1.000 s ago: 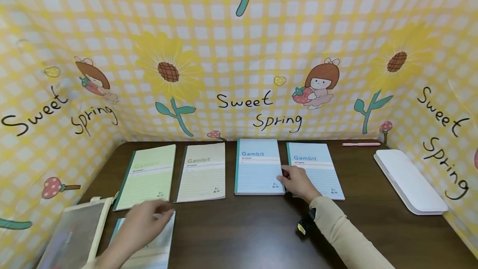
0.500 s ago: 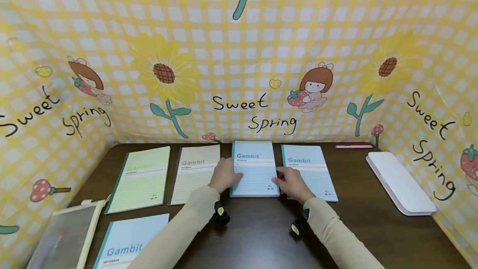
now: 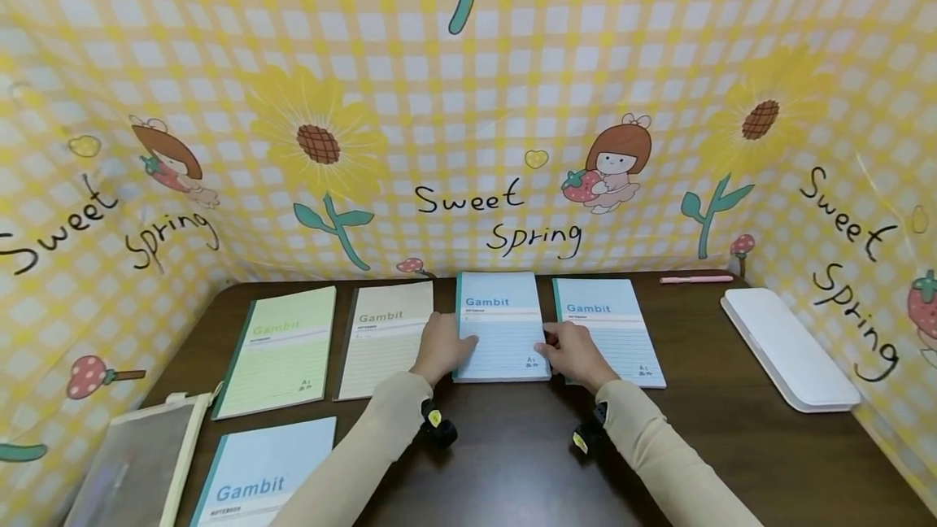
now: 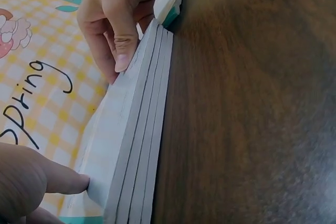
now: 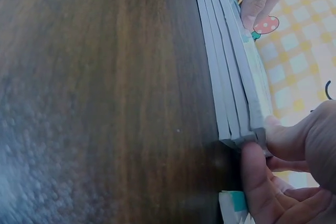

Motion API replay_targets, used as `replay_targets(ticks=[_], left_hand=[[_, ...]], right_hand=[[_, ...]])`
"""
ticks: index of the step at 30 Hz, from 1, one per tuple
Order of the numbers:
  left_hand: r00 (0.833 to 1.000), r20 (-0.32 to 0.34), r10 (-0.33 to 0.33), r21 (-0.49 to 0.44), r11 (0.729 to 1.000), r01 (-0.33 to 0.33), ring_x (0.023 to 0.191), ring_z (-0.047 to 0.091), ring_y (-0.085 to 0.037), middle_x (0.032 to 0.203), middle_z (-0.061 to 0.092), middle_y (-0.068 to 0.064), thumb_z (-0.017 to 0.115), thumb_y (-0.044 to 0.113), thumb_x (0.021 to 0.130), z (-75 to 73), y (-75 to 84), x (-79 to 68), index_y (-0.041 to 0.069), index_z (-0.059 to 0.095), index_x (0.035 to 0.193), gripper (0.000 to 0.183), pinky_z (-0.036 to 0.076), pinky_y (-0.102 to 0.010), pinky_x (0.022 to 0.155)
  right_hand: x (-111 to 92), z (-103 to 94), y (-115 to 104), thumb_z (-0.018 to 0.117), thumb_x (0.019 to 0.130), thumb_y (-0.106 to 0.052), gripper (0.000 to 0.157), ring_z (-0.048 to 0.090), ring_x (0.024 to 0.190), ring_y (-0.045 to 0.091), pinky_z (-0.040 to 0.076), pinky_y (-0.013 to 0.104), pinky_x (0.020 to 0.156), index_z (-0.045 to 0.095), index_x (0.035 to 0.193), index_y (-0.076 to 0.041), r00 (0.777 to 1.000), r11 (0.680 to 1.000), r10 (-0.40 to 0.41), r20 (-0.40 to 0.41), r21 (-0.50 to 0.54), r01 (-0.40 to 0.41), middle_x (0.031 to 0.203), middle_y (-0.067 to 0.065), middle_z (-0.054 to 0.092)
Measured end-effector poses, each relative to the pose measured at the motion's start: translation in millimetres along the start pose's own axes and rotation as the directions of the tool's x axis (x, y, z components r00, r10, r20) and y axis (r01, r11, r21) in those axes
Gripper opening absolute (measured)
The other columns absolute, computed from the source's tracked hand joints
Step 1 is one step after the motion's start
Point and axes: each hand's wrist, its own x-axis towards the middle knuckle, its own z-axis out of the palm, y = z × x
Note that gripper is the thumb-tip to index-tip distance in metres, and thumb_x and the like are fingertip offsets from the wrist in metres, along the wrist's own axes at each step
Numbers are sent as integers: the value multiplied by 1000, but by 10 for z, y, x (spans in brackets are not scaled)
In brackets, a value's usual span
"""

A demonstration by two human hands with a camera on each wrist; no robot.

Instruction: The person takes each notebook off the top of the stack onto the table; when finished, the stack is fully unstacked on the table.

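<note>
A stack of several light blue Gambit notebooks lies at the middle of the table's back. My left hand holds its left side, the thumb over the cover, the other fingers mostly hidden. From the right, my right hand grips the opposite edge, its thumb on the top cover and a finger against the page edges. In the left wrist view the layered edges are nearly flush. Right of the stack lies another blue notebook, partly behind my right hand.
Left of the stack are a beige notebook and a green one. Another blue notebook lies nearer, beside a mesh zip pouch. A white case and a pink pen lie right. Patterned cloth walls the table.
My left hand has left the near-left blue notebook and come to the stack's left side. My right hand has stayed at the right edge. The view has shifted slightly.
</note>
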Motion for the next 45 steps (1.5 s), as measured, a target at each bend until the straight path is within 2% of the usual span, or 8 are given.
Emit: replay_targets(ticks=[5,11,16,21,26,33,38,45], left_hand=[[998,-50,27,-10,1000,-28,91,55,-29,77,66,-14,68,13,86,-19,-10,-20,-6,71,97,23,43,-40,79],[995,-96,7,-160,987,-22,62,50,-19,66,60,-12,62,6,85,-124,38,1,-5,69,88,14,42,-28,58],[992,-29,-123,-393,914,102,77,62,-21,99,65,-18,57,8,91,-161,73,5,-6,59,116,29,52,-31,64],[981,43,-191,-457,869,189,85,61,-27,109,61,-22,51,7,95,-178,44,-3,-5,50,125,33,50,-33,67],[980,76,-182,-493,848,195,84,59,-27,111,58,-23,48,6,95,-210,-18,0,-5,48,126,32,48,-32,64],[977,141,-163,-635,742,215,83,59,-27,111,57,-25,44,-3,91,-316,-138,-53,-4,42,122,31,50,-32,62],[955,229,-188,-674,678,295,86,67,-26,118,58,-26,44,-6,91,-547,-278,-358,0,40,119,29,57,-38,66],[920,345,-187,-690,614,384,96,67,-24,124,59,-23,43,-7,91,-793,-387,-1159,-1,37,122,32,56,-41,75]], right_hand=[[26,-3,-15,61,95,-12,14,57,51,13,48,27,53,65,92,1,999,999,-15,30,-42,16,65,7,55],[61,-23,-44,61,95,-11,19,57,50,14,48,27,53,65,104,5,999,1000,-8,32,-26,9,63,7,52],[86,18,-60,61,94,-11,12,56,49,15,46,27,51,64,94,1,999,1000,-12,32,-23,13,59,6,47],[94,80,-110,61,94,-10,12,56,51,14,47,27,50,66,102,-2,999,1000,-19,47,8,18,63,5,51],[104,96,-109,61,95,-11,17,55,51,16,45,28,49,67,107,-1,998,999,-27,56,27,25,66,10,54],[106,85,-14,63,94,-11,43,62,63,12,54,26,56,54,134,4,998,996,7,61,93,-13,98,15,63],[67,78,23,64,92,-9,45,61,62,13,54,26,54,53,133,5,999,996,21,44,90,-25,96,14,63],[10,-18,63,64,93,-10,44,60,62,13,53,25,53,54,133,5,1000,998,18,23,65,-20,96,14,62]])
